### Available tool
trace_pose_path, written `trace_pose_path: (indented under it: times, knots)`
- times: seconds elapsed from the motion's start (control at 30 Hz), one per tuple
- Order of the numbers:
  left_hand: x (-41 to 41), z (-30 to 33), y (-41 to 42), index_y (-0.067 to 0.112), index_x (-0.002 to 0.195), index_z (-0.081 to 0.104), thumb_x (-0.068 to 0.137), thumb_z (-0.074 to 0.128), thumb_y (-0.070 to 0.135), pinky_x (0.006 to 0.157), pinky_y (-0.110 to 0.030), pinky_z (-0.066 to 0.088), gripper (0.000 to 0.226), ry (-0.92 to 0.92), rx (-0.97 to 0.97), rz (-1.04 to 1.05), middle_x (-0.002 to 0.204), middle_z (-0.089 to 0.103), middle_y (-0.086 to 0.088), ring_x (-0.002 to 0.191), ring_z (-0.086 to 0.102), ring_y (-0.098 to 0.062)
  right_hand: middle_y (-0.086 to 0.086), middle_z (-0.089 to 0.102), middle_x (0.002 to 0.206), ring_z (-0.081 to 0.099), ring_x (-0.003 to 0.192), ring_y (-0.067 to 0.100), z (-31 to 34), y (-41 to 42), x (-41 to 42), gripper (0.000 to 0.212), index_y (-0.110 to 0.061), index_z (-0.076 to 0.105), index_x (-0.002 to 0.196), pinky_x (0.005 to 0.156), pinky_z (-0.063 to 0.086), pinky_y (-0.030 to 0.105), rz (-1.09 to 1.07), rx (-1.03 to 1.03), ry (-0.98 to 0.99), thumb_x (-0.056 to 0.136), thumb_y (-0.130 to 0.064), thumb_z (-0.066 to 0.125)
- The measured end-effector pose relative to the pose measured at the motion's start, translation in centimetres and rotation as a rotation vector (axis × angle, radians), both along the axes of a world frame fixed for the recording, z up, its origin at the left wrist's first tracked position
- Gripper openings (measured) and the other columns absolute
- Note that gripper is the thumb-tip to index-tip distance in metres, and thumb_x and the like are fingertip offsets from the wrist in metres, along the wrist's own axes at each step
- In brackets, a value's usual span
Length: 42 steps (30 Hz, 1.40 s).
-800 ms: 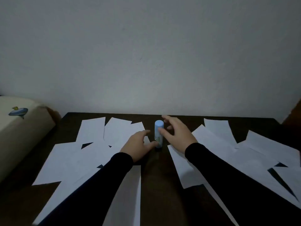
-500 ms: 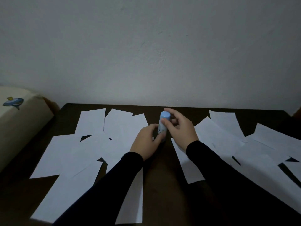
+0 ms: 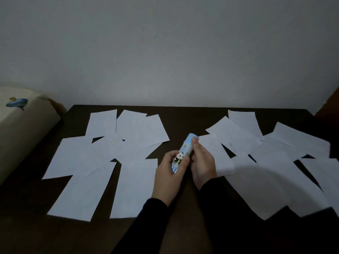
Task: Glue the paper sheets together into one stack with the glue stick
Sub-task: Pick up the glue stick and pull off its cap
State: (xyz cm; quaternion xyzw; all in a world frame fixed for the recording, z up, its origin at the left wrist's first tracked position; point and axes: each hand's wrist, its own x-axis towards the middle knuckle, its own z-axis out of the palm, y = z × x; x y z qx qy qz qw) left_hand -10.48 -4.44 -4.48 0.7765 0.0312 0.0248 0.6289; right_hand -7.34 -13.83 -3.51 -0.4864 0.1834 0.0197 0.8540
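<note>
A light blue glue stick (image 3: 185, 148) with a panda label is lifted off the dark table (image 3: 185, 204), tilted with its cap end pointing away. My left hand (image 3: 169, 177) grips its lower body. My right hand (image 3: 202, 163) holds its upper part, thumb lying along the cap. Several white paper sheets lie loosely overlapped in a left group (image 3: 102, 158) and a right group (image 3: 266, 162), with a bare dark strip between them under my hands.
A cream cushion-like thing (image 3: 20, 125) with a blue print sits off the table's left edge. A plain wall (image 3: 165, 52) stands just behind the table's far edge. A brown edge (image 3: 330, 101) shows at far right.
The glue stick stood upright on the table; both hands closed round it, lifted it and brought it nearer, tilting it. The camera tipped down a little.
</note>
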Motion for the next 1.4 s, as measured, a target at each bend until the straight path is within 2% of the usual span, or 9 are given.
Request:
trace_pose_path:
  times: [0.13, 0.33, 0.5, 0.57, 0.7, 0.9, 1.13, 1.3, 1.4]
  knots:
    - [-0.3, 0.3, 0.1, 0.03, 0.106, 0.061, 0.091, 0.06, 0.037, 0.07, -0.009, 0.047, 0.017, -0.023, 0.013, -0.037, 0.094, 0.064, 0.019, 0.086, 0.059, 0.009, 0.017, 0.068, 0.098, 0.07, 0.088, 0.024, 0.0, -0.4, -0.4, 0.038, -0.008, 0.067, 0.1, 0.066, 0.058, 0.034, -0.014, 0.098, -0.02, 0.079, -0.039, 0.063]
    - [-0.2, -0.1, 0.1, 0.026, 0.111, 0.061, 0.093, 0.056, 0.039, 0.069, -0.01, 0.046, 0.022, -0.035, 0.05, -0.019, 0.094, 0.065, 0.016, 0.086, 0.059, 0.008, 0.009, 0.071, 0.084, 0.071, 0.076, 0.017, 1.0, -0.6, -0.1, 0.02, -0.011, 0.068, 0.089, 0.065, 0.058, 0.03, 0.052, 0.02, -0.006, 0.091, -0.029, 0.061]
    - [-0.1, -0.3, 0.0, 0.04, 0.094, 0.055, 0.098, 0.042, 0.042, 0.063, -0.019, 0.048, 0.014, -0.003, 0.015, -0.01, 0.08, 0.061, 0.012, 0.069, 0.057, 0.005, 0.012, 0.068, 0.092, 0.066, 0.091, 0.022, 2.0, -0.3, 0.9, 0.022, -0.01, 0.068, 0.086, 0.086, 0.055, 0.036, 0.169, -0.165, -0.06, 0.096, -0.025, 0.055]
    - [-0.2, -0.4, 0.1, 0.032, 0.091, 0.058, 0.099, 0.039, 0.041, 0.056, -0.023, 0.044, 0.023, 0.01, -0.025, -0.015, 0.068, 0.056, 0.006, 0.056, 0.051, -0.001, 0.011, 0.066, 0.096, 0.064, 0.091, 0.019, 2.3, -0.2, 1.2, 0.023, -0.007, 0.065, 0.092, 0.082, 0.054, 0.031, 0.187, -0.095, -0.055, 0.1, -0.02, 0.048]
    - [-0.3, -0.5, 0.3, 0.024, 0.093, 0.06, 0.098, 0.041, 0.04, 0.055, -0.02, 0.043, 0.025, -0.024, -0.032, 0.002, 0.065, 0.056, 0.009, 0.056, 0.051, -0.002, 0.009, 0.067, 0.102, 0.062, 0.094, 0.016, 2.6, 0.1, 0.6, 0.027, -0.008, 0.064, 0.097, 0.076, 0.051, 0.028, 0.18, 0.116, -0.031, 0.101, -0.024, 0.043]
    - [-0.3, -0.7, -0.1, 0.032, 0.109, 0.052, 0.095, 0.049, 0.041, 0.069, -0.01, 0.048, 0.018, -0.057, 0.073, 0.006, 0.095, 0.062, 0.016, 0.087, 0.058, 0.005, 0.003, 0.072, 0.085, 0.069, 0.084, 0.015, 3.0, 0.2, 0.8, 0.035, -0.011, 0.072, 0.088, 0.073, 0.058, 0.028, 0.122, -0.531, 0.022, 0.082, -0.045, 0.07]
    - [-0.2, -0.5, 0.1, 0.022, 0.098, 0.058, 0.1, 0.037, 0.041, 0.054, -0.011, 0.041, 0.029, -0.007, -0.009, 0.015, 0.07, 0.055, 0.008, 0.059, 0.053, -0.001, 0.002, 0.073, 0.093, 0.065, 0.099, 0.021, 3.9, -0.7, 1.6, 0.02, -0.02, 0.07, 0.079, 0.094, 0.053, 0.039, 0.258, -0.528, -0.015, 0.086, -0.039, 0.068]
    - [-0.2, -0.5, 0.0, 0.029, 0.109, 0.055, 0.096, 0.043, 0.044, 0.062, -0.011, 0.046, 0.024, -0.037, 0.041, 0.019, 0.088, 0.061, 0.011, 0.076, 0.059, -0.003, 0.003, 0.071, 0.098, 0.065, 0.098, 0.017, 4.2, -1.3, 1.5, 0.014, -0.018, 0.066, 0.088, 0.091, 0.053, 0.034, 0.312, -0.349, -0.036, 0.092, -0.03, 0.061]
    - [-0.3, -0.5, -0.1, 0.03, 0.109, 0.051, 0.094, 0.051, 0.043, 0.064, -0.008, 0.046, 0.02, -0.055, 0.068, 0.034, 0.096, 0.061, 0.013, 0.083, 0.06, 0.0, 0.0, 0.073, 0.09, 0.069, 0.092, 0.013, 3.4, -1.2, 1.4, 0.023, -0.02, 0.07, 0.085, 0.088, 0.056, 0.037, 0.198, -0.588, -0.044, 0.083, -0.043, 0.069]
